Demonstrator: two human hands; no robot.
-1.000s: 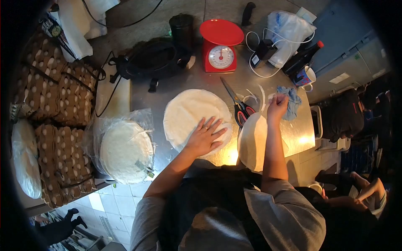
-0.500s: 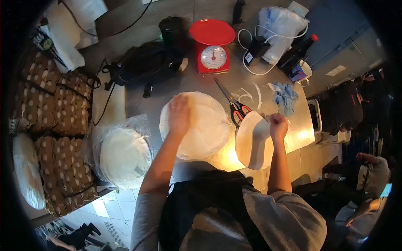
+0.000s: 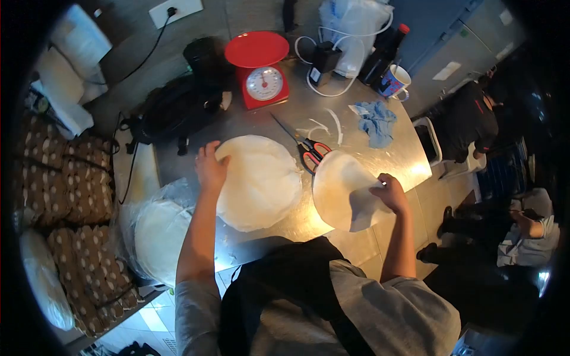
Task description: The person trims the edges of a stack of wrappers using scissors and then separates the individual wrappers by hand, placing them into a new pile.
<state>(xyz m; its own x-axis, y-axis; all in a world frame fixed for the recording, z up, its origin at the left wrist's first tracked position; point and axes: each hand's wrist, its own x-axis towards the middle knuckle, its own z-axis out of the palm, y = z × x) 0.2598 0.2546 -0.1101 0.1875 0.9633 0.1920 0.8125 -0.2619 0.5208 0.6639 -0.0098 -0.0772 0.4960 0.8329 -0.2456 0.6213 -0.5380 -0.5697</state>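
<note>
A round pale sheet stack lies at the middle of the metal table. My left hand is at its upper left edge, fingers apart. On the right, my right hand pinches the right edge of a thin round sheet, which bends and bears a shadow. Scissors with black and red handles lie between the two rounds, partly under the right sheet's edge. Another pale round stack rests in clear plastic at the left, beyond my left forearm.
Behind stand a red scale, a black bag, a black adapter, a dark bottle and a mug. A blue cloth lies at right. Egg trays fill the left. People are at the far right.
The view has shifted. My left hand has moved from the top of the middle stack to its left edge, fingers now spread. My right hand still holds the sheet, whose right side is now lifted outward.
</note>
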